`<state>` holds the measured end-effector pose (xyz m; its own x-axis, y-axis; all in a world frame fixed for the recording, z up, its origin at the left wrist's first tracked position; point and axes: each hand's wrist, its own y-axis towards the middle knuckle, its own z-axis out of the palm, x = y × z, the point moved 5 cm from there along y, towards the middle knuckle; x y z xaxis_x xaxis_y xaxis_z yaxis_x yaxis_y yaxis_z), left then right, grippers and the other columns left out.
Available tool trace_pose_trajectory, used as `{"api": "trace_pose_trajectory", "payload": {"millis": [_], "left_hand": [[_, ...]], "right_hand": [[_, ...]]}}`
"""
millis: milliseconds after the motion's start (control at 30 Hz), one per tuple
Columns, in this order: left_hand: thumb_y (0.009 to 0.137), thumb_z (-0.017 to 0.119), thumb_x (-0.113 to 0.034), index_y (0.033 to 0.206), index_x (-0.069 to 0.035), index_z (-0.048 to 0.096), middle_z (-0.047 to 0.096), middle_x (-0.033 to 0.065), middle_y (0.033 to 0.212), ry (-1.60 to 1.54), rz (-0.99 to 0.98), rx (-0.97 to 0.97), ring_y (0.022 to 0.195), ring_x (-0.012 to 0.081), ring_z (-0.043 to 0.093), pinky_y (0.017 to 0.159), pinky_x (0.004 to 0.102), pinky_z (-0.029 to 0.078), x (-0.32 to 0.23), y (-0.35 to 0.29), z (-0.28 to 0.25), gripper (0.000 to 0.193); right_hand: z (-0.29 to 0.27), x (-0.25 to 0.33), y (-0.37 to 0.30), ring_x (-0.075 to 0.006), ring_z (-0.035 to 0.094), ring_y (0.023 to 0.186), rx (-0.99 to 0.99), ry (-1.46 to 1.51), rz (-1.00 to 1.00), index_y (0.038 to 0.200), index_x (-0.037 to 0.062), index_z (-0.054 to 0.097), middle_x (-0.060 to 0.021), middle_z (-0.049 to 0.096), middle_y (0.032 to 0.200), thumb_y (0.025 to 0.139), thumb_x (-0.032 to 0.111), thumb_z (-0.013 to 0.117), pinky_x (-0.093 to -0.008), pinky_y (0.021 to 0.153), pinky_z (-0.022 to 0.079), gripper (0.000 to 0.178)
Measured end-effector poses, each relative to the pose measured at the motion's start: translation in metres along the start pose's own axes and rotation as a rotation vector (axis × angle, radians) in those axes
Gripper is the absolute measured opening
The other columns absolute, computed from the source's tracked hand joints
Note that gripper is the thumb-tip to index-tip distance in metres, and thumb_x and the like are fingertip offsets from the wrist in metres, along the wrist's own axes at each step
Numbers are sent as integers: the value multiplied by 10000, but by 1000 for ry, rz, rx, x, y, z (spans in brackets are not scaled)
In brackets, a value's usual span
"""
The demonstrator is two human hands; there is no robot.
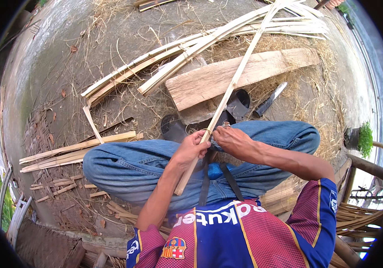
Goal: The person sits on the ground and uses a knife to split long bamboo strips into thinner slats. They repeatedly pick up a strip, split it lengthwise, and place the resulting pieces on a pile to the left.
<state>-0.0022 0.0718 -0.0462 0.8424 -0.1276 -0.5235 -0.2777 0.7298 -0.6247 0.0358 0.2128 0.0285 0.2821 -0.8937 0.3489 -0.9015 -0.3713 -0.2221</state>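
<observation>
A long pale bamboo strip [226,97] runs slantwise from my lap up past the far bundles. My left hand [189,149] is closed round its lower part, fingers and thumb pinching it. Just to the right, my right hand [234,140] is a closed fist beside the strip; what sits in its fingers is too small and hidden to name. My jeans-clad legs [133,167] lie folded beneath both hands. Beyond them, a thick wooden board [200,87] lies on the ground, with a knife [269,100] with a dark handle and bright blade at its right.
Bundles of split bamboo [129,73] spread across the far ground, and more strips [75,154] lie left of my knee. Curly shavings [321,94] litter the floor. Dark sandals [173,127] show near the board. A potted plant [364,142] stands at the right.
</observation>
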Motion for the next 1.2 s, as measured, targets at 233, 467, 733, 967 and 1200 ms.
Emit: {"api": "trace_pose_trajectory", "payload": {"millis": [233, 467, 733, 967, 1200], "left_hand": [[907, 706, -12, 1410, -35, 374, 598, 28, 862, 38, 61, -72, 653, 77, 506, 535, 215, 393, -3, -3, -1, 603], [931, 693, -50, 1429, -31, 363, 616, 57, 890, 58, 70, -131, 641, 76, 502, 525, 210, 383, -1, -3, -1, 598], [967, 667, -98, 1447, -68, 352, 654, 92, 912, 75, 79, -69, 640, 84, 523, 526, 212, 396, -3, -3, 4, 575], [906, 730, -122, 1360, -33, 467, 674, 133, 981, 967, 675, -543, 760, 225, 625, 721, 348, 521, -45, -24, 27, 532], [830, 762, -84, 995, 0, 700, 696, 139, 933, 1046, 699, -447, 847, 288, 683, 760, 389, 522, -58, -4, 58, 196]], "right_hand": [[-22, 2, 49, -338, 700, 863, 20, 173, -274, 949, 9, 685, -144, 695, 888, 838, 71, 633, -409, 705, 578, 138], [-17, -35, 82, -367, 656, 741, 52, 301, -163, 917, -2, 622, -167, 635, 720, 875, 138, 659, -459, 667, 503, 151], [-7, -39, 18, -417, 649, 729, -166, 490, 202, 952, 17, 518, -209, 633, 735, 945, 141, 615, -498, 633, 482, 158], [0, -39, -5, -376, 663, 702, -282, 714, 367, 963, -16, 606, -207, 654, 740, 958, 156, 619, -446, 623, 496, 173], [-2, -47, -15, -343, 663, 666, -322, 859, 411, 980, -25, 637, -197, 674, 746, 961, 180, 626, -415, 633, 505, 206]]}}
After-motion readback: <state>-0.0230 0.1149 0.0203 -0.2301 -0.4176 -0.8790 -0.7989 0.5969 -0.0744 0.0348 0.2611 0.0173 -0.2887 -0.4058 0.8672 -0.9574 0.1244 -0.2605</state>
